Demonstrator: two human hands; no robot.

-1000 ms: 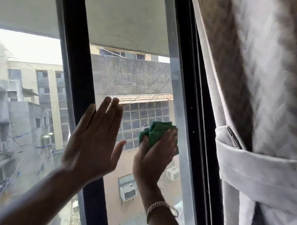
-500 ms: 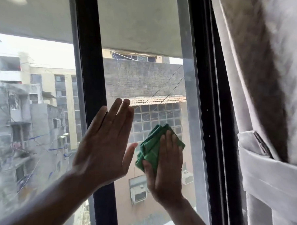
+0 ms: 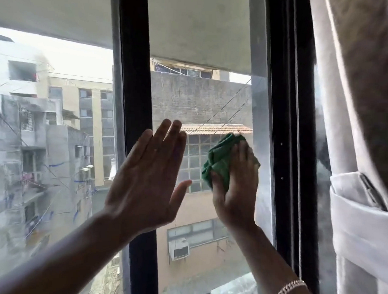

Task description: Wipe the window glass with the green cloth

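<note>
A crumpled green cloth [image 3: 220, 161] is pressed flat against the narrow middle pane of window glass [image 3: 199, 97] by my right hand [image 3: 235, 189], whose fingers lie over the cloth's right side. The cloth sits near the pane's right edge at mid height. My left hand [image 3: 145, 184] is flat and open, fingers together and pointing up, resting against the black centre window frame [image 3: 135, 82] to the left of the cloth. It holds nothing.
A second, smeared pane [image 3: 52, 130] lies left of the centre frame. Another black frame post [image 3: 292, 120] bounds the middle pane on the right. A pale curtain [image 3: 361, 139] with a tie-back band hangs at the far right. Buildings show outside.
My right hand has slid the green cloth up and to the right on the glass, toward the right frame post. My left hand stays flat on the centre frame.
</note>
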